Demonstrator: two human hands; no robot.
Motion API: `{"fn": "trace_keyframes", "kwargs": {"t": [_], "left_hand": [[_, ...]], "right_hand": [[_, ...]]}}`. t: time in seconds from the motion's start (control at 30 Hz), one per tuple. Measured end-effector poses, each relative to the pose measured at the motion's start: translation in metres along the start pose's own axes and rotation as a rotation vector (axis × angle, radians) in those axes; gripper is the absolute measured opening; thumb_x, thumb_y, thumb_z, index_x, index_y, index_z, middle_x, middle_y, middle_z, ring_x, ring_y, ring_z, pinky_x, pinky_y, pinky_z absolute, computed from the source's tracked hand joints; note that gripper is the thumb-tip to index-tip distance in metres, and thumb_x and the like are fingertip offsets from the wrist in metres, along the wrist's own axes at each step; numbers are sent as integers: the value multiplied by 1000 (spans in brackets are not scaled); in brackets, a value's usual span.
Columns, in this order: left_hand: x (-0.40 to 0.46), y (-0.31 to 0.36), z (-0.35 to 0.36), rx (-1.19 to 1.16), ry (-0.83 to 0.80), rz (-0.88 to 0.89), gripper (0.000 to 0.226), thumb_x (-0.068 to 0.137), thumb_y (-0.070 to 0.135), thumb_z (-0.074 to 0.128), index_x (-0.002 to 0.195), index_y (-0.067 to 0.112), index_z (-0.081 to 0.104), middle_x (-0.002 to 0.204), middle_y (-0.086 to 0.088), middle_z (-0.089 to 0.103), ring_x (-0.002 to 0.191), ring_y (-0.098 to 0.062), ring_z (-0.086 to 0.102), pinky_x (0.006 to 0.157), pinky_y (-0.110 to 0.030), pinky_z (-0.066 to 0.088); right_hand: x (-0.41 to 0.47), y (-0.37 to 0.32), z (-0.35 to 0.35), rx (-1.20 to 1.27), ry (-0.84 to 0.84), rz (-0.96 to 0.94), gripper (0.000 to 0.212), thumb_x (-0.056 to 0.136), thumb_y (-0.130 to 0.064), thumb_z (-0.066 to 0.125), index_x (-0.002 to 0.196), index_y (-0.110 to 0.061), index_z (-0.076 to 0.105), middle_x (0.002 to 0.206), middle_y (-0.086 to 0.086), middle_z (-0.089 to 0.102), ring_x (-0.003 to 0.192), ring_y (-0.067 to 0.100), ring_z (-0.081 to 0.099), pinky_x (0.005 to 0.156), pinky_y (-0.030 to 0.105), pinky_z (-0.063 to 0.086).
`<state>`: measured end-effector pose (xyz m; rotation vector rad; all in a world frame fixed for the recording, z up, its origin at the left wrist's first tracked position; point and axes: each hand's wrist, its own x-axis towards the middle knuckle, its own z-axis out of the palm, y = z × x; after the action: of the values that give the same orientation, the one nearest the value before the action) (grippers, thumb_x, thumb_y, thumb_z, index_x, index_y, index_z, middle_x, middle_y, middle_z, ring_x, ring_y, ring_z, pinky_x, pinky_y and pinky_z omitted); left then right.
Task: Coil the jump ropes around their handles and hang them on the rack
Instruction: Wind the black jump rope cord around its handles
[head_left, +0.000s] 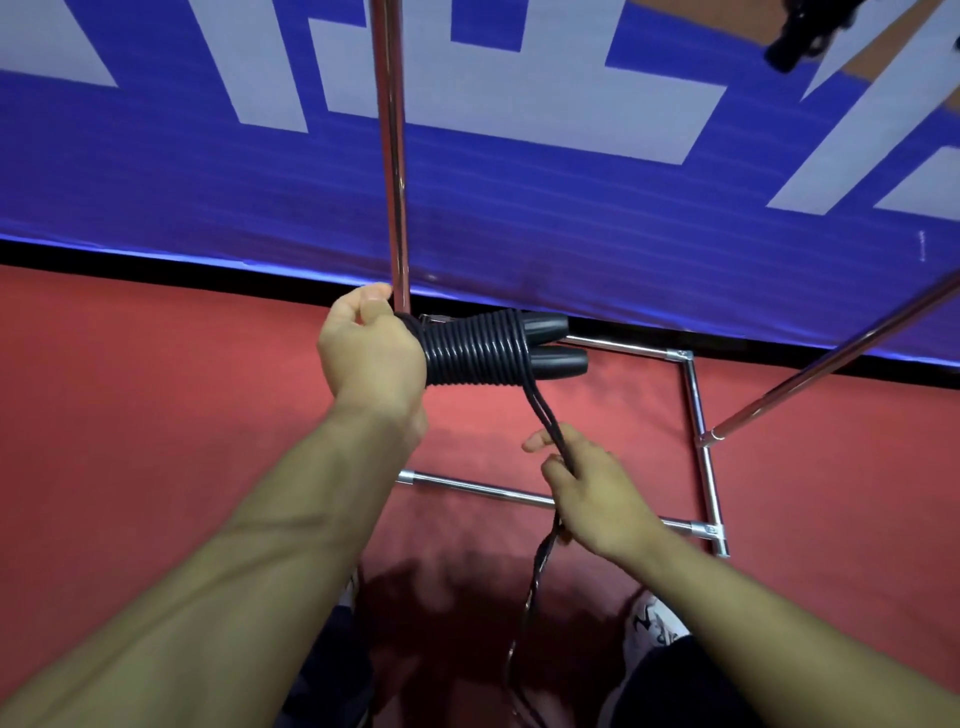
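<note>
left hand (371, 353) holds coiled handles (524, 347); right hand (597, 491) pinches rope (543, 410)

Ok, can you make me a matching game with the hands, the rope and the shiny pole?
Things:
1. left hand
2. right hand
3. black plastic jump rope handles
4. shiny upright metal rack pole

States:
A. stands in front of the blue banner
B. pinches the loose black rope
C. wrapped in tight rope coils
D. grips one end of the bundle

Pairs: 1-D, 2-B, 3-C, 4-A
</note>
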<state>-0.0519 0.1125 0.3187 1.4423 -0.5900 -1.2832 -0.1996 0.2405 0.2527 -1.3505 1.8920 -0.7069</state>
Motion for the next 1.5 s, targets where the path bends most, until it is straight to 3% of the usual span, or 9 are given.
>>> {"fn": "trace_keyframes", "kwargs": {"t": [0.13,0.23,0.37,0.6,0.73,0.83,1.2,1.4,1.5], "left_hand": [[2,8,-4,-32,46,-61,21,104,16,43,104,25,62,76,5,53,53,-11,50,46,-20,39],[3,13,-7,-86,80,-118,25,104,11,42,112,22,63,84,4,55,49,-9,50,38,-15,37],[-1,16,-8,-106,83,-161,30,103,9,41,120,19,63,85,2,55,36,-6,46,35,-12,32],[-13,10,-5,49,-173,-231,23,106,12,40,114,18,61,71,1,44,32,-5,38,35,-11,28],[-22,-9,-3,486,-408,45,27,104,16,44,86,24,63,75,6,51,61,-14,46,59,-25,42],[-23,-20,-2,698,-442,269,27,102,15,45,82,25,61,72,13,53,66,-8,47,68,-28,38],[-7,-22,4,545,-23,398,20,102,20,45,91,27,60,78,16,56,78,-17,56,78,-34,48],[-6,-22,9,320,84,277,21,103,18,44,91,26,60,78,17,55,68,-3,52,68,-22,44],[-7,-28,9,302,68,247,20,103,19,43,95,25,61,82,17,57,78,-11,57,74,-23,47]], "right_hand": [[-3,-3,-6,84,222,-236,44,77,3,32,84,-26,64,79,-10,53,70,10,55,67,25,48],[-6,-3,-13,148,214,-326,50,73,11,31,77,-23,67,79,-12,53,63,10,55,58,21,45],[-14,-2,-22,-20,120,-406,29,77,-14,45,85,-26,70,81,-20,58,75,1,56,69,7,35],[-11,16,-21,-318,-41,-358,28,101,-32,39,117,-27,62,81,-31,47,90,11,46,79,39,48],[2,24,-28,-413,52,-316,37,80,0,55,106,-25,63,88,-16,57,88,22,54,73,27,42],[5,21,-36,-304,309,-312,28,91,-10,48,108,-22,66,94,-17,54,89,14,53,74,14,33],[-23,-16,-36,-201,417,-633,20,86,-16,48,93,-4,63,84,-3,51,76,21,43,70,40,38],[-25,-12,-8,-97,478,-453,23,98,-14,53,114,-16,69,91,-7,58,82,12,49,78,18,40],[-24,-20,3,149,443,-135,25,91,-7,65,85,-30,57,78,-7,54,69,11,52,66,24,46]]}}
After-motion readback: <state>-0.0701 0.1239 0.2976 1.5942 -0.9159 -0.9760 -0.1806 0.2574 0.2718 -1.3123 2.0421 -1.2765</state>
